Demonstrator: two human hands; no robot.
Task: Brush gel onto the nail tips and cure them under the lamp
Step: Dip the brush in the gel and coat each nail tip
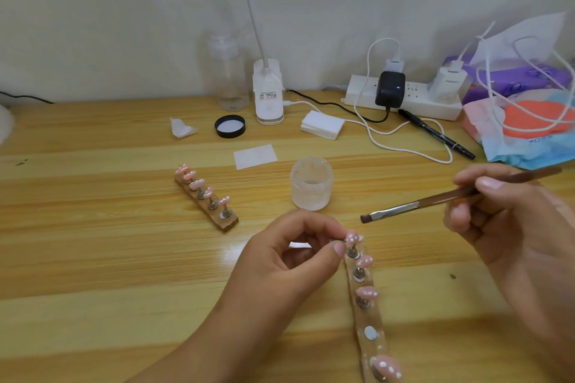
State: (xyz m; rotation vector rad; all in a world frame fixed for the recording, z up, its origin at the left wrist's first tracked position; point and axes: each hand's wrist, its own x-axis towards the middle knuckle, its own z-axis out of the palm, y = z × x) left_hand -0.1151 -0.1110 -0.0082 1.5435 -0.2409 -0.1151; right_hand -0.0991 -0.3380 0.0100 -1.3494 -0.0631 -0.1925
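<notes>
Pinching between thumb and forefinger, the left hand (289,255) closes its grip on the small metal stand under the farthest pink nail tip (354,238), at the far end of a clear holder strip (370,320). That strip runs from the fingers towards the lower edge of the head view. It carries three more pink tips, and one bare metal disc sits between the third tip and the last. The right hand (497,211) has its grip closed round the brown handle of a brush (435,199). The brush's flat bristles point left and hover just beside the pinched tip without touching it.

An open, frosted jar (311,183) stands on the wooden worktop (93,242) just beyond the brush head. Its black lid (230,126) lies farther back, upside down. A second holder (207,199), also set with pink tips, lies on the worktop to the left of the jar, well apart from both hands. At the back, by the wall, stands a white lamp (268,93), its thin neck rising out of view. A clear pump bottle (230,74) stands to its left, and a power strip (401,96) and a black pen (435,134) lie to its right.
</notes>
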